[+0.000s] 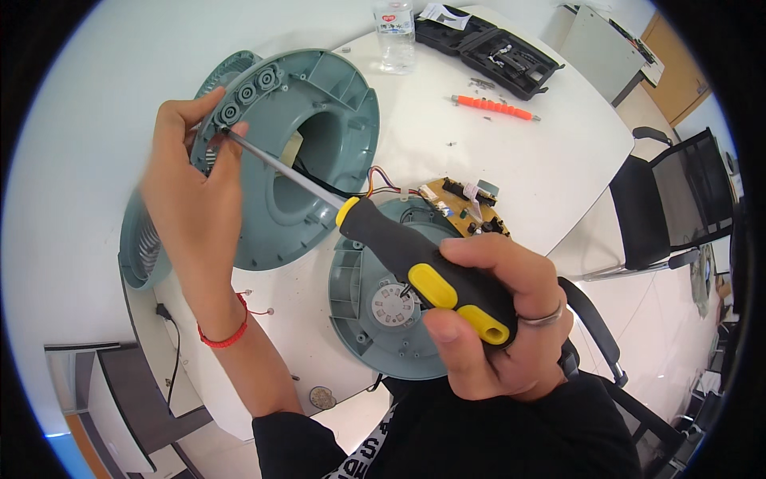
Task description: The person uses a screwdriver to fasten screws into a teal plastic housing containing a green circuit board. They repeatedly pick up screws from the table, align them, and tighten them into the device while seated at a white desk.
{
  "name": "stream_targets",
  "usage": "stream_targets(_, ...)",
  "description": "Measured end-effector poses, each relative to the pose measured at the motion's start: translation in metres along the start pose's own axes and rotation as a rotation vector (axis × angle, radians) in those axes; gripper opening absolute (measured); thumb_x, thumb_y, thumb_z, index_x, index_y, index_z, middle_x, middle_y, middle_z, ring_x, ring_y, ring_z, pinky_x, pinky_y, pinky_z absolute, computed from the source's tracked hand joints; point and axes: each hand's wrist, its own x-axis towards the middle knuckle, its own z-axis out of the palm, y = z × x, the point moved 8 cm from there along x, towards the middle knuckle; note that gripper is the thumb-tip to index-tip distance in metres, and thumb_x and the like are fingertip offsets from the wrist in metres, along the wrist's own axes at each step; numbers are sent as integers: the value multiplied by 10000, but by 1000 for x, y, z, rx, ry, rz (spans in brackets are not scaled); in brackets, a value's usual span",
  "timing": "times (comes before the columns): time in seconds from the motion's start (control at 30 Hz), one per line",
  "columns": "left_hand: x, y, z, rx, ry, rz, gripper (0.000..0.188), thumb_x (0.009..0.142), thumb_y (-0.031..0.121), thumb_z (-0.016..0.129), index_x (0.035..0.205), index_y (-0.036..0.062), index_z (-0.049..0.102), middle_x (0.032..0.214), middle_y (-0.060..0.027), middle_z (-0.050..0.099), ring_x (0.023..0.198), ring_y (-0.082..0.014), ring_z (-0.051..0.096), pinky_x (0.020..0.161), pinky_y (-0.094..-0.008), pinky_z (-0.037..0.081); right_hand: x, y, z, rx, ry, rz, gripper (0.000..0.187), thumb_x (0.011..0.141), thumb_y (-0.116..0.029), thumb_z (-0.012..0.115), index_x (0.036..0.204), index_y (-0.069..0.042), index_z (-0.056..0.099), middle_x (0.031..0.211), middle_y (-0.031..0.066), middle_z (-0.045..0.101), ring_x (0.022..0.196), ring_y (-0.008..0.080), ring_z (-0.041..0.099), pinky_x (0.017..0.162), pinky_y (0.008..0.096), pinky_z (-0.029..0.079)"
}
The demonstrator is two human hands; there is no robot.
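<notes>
In my right hand (519,319) is a screwdriver (383,235) with a black and yellow handle, its fingers closed around the grip. Its long metal shaft points up and left, the tip meeting the rim of a grey-green plastic housing (351,104) just below three round button pieces (247,94). My left hand (191,191) grips that same rim, thumb and forefinger on either side of the tip. Whether a screw sits under the tip is too small to tell. Nearer me lies a second round grey-green part (359,319) with a pale disc in its middle.
Wires join the housing to a brown circuit board (451,199). Farther back are an orange pen-like tool (495,108), small loose screws (482,83), an open black tool case (511,64) and a water bottle (395,40). A black chair (670,199) stands right of the white table (558,136).
</notes>
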Motion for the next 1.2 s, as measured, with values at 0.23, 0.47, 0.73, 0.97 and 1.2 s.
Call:
stream_targets(0.23,1,-4,1,-118,-42,2,203,913,5,691,1105,11,626,917,-35,648,840,-108,586,796,-245,473,-2,-1,2,11,23,26,445,780,-122,850,1113,60,618,897,166,695,660,226,687,556,256,523)
stream_targets(0.47,2,-4,1,-137,-35,5,197,914,3,691,1100,7,627,921,-36,649,834,-107,575,792,-243,471,-4,-2,4,-41,-59,-62,442,906,-196,728,1197,63,517,951,170,672,710,136,684,598,204,528)
stream_targets(0.73,2,-3,2,-75,-44,-13,190,919,25,691,1097,11,627,919,-61,651,830,-136,581,794,-278,485,-2,-2,1,-37,39,-53,439,803,-154,833,1121,57,616,871,159,695,641,197,683,552,241,526)
stream_targets(0.97,1,1,2,-12,-27,21,195,923,43,691,1099,8,617,950,-101,667,853,-176,603,807,-302,497,-3,3,0,-1,60,43,420,816,-165,833,1110,47,620,802,145,697,578,169,662,511,228,496)
stream_targets(1.2,1,2,3,66,-30,-13,206,918,56,696,1101,6,616,981,-111,671,858,-194,609,807,-318,502,-3,13,2,130,64,203,393,871,-152,786,1151,40,588,742,109,668,549,107,599,487,211,420)
